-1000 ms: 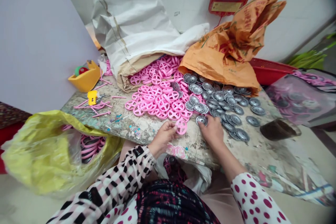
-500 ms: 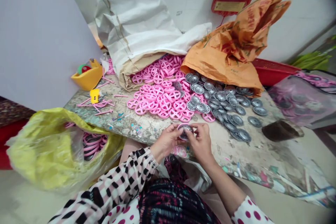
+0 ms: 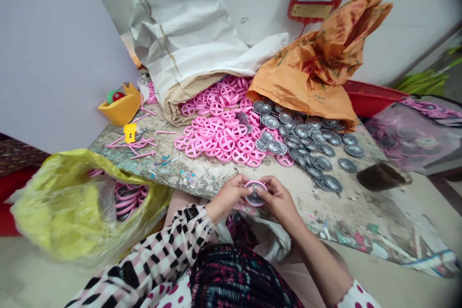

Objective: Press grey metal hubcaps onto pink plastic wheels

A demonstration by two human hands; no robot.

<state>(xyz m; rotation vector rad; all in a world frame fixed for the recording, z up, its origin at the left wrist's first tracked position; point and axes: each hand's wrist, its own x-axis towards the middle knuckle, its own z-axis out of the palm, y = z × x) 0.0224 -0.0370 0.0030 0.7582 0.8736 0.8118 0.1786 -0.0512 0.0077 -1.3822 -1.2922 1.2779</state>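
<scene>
Between my two hands, over the table's front edge, is a toy wheel (image 3: 254,194) with a pink rim around a grey disc. My left hand (image 3: 231,196) grips its left side, thumb on the grey face. On the right side my right hand (image 3: 278,198) pinches it, also with the thumb on the face. Beyond my hands lies a heap of pink spoked wheel rings (image 3: 227,143), spilling from a white sack (image 3: 191,24). To its right, grey wheel discs (image 3: 305,131) spread out from under an orange bag (image 3: 306,70).
A yellow plastic bag (image 3: 65,202) with assembled wheels hangs at the left. On the table (image 3: 202,175) are pink sticks (image 3: 139,144), a yellow boat-shaped piece (image 3: 122,108) and a dark cup-like object (image 3: 382,176). A clear bag of parts (image 3: 407,130) stands at the right.
My hands and the wheel have moved slightly down. The wheel now faces the camera more, with its pink rim visible around the grey disc. The view has shifted a little.
</scene>
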